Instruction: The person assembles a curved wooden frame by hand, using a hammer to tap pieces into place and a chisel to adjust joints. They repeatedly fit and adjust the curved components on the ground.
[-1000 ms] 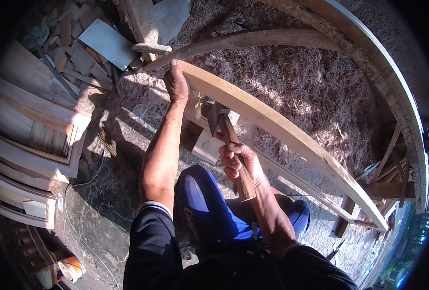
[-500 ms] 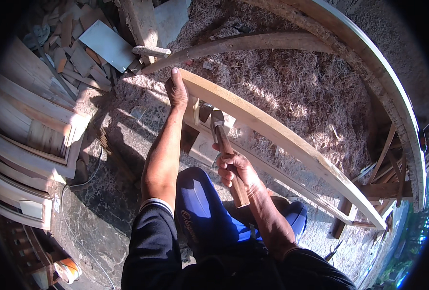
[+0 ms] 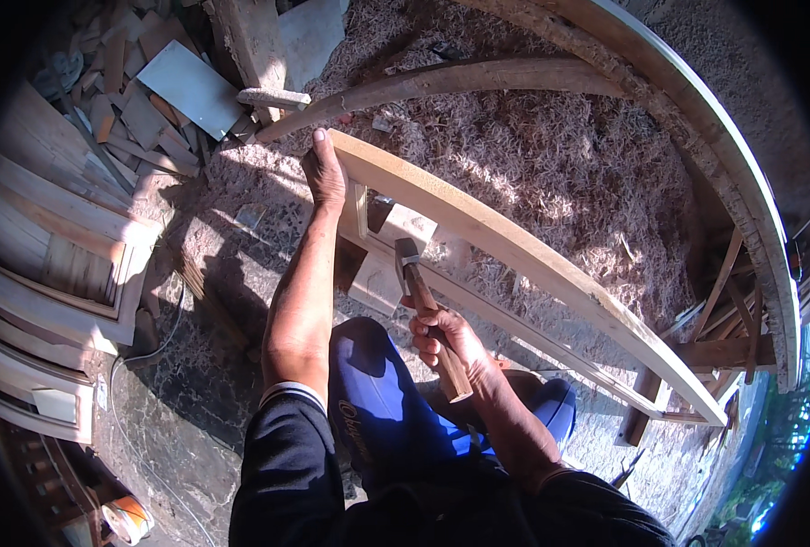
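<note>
My left hand (image 3: 325, 173) is closed round the upper left corner of a pale wooden frame (image 3: 478, 205), its thumb along the edge. The frame stands on edge and slants away to the lower right; its rails and an inner upright show below the top board. In my right hand (image 3: 450, 342) is a hammer (image 3: 423, 287), gripped round the wooden handle. The hammer's metal head points up and lies in front of the frame's lower rail, over my lap; whether it touches the rail I cannot tell.
Finished wooden panels (image 3: 136, 273) lean in a row at left. Behind them are wood scraps and a white board (image 3: 189, 89). Shavings (image 3: 551, 173) cover the ground beyond the frame, under a long curved beam (image 3: 742, 182). A cable (image 3: 118, 401) and a white-orange tub (image 3: 128, 518) lie lower left.
The hammer head has dropped slightly and come toward me, lower against the frame. My left hand keeps its grip on the corner. The whole view has shifted a little.
</note>
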### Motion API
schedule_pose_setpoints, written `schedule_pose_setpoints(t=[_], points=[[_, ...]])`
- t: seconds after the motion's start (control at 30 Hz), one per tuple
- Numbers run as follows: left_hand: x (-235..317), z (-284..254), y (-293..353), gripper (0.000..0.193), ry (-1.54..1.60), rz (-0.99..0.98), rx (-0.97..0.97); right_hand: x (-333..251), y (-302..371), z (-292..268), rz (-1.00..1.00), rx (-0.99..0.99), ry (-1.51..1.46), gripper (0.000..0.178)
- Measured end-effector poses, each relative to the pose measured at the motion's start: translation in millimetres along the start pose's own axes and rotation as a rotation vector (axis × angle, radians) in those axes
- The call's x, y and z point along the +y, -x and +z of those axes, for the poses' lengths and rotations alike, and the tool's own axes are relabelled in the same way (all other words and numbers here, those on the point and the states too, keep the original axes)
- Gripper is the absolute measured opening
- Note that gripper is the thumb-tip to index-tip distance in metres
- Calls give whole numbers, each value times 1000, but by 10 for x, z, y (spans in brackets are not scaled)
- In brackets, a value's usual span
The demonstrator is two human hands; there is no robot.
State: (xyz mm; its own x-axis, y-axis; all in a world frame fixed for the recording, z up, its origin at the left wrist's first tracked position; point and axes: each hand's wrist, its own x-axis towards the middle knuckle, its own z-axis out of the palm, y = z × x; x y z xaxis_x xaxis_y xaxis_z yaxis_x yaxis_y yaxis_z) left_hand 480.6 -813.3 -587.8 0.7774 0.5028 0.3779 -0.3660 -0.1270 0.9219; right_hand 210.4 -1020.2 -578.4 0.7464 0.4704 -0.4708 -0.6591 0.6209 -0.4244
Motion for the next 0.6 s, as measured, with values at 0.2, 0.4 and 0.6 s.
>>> schedule_pose_setpoints(t=[0.2,0.4,0.6], points=[[-67,-18,15,76,27,9,2,94,-45,85,95,113,-293,51],[-89,-26,32,82,-20,-20,10,-175,-146,260,-38,-192,-283,55],[-45,-16,56,82,53,-37,54,-136,-124,230,55,83,-340,59]])
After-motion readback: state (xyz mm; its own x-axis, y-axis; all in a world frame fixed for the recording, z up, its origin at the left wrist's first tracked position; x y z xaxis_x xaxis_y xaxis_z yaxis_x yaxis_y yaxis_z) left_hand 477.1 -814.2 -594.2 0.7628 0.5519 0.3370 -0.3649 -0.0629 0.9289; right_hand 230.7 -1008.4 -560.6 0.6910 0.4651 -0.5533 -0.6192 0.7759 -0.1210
